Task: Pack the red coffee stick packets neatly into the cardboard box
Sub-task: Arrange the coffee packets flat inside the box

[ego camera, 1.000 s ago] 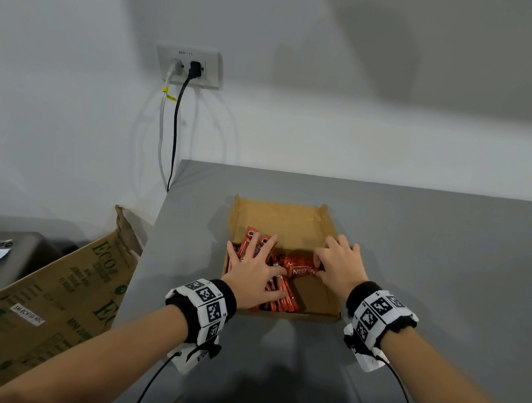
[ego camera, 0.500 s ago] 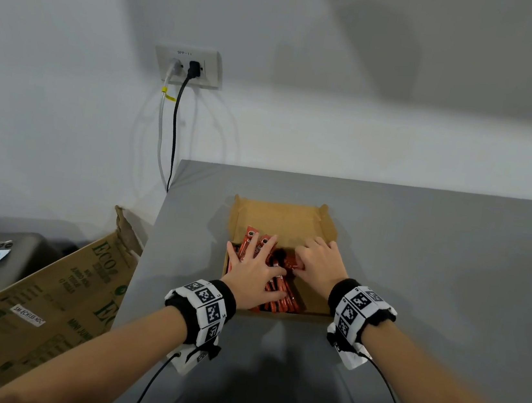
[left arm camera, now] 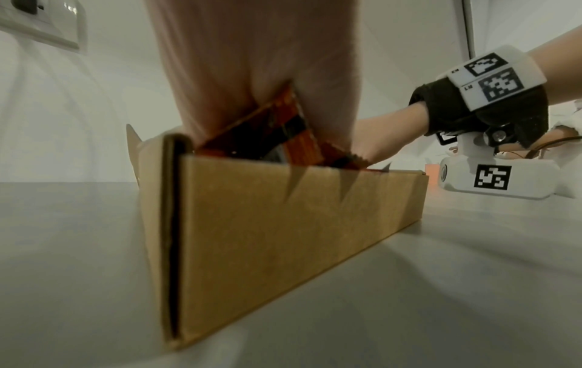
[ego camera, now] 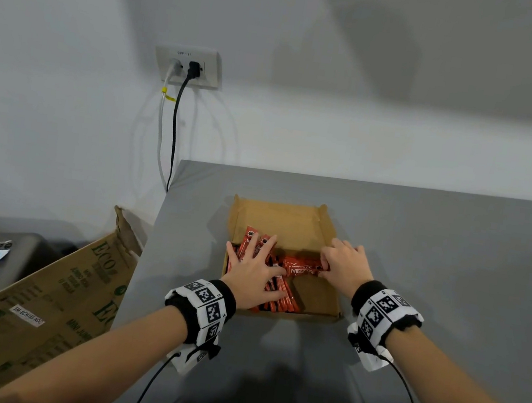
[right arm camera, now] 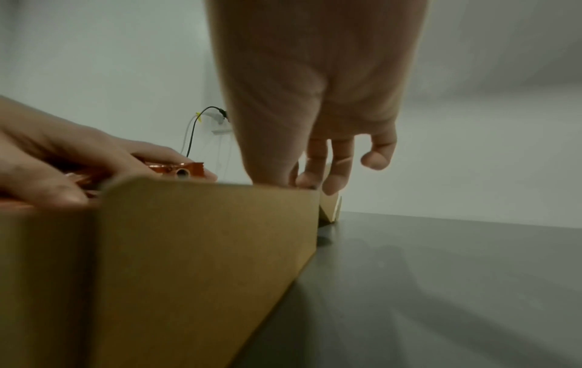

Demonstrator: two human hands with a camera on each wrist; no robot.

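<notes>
In the cardboard box [ego camera: 289, 219] on the counter [ego camera: 436, 257], the left hand [ego camera: 254, 267] lies flat, fingers spread, on lengthwise packets [ego camera: 279, 296], while the right hand [ego camera: 345, 267] pinches one crosswise packet [ego camera: 303, 268] by its right end.

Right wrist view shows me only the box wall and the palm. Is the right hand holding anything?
Observer: Yes, the right hand grips one end of the crosswise packets inside the cardboard box.
Operator: And the left hand?
Observer: The left hand presses flat, fingers spread, on the lengthwise packets along the box's left side.
Operator: Any room in there?
Observer: The near right part of the box floor is bare.
</notes>
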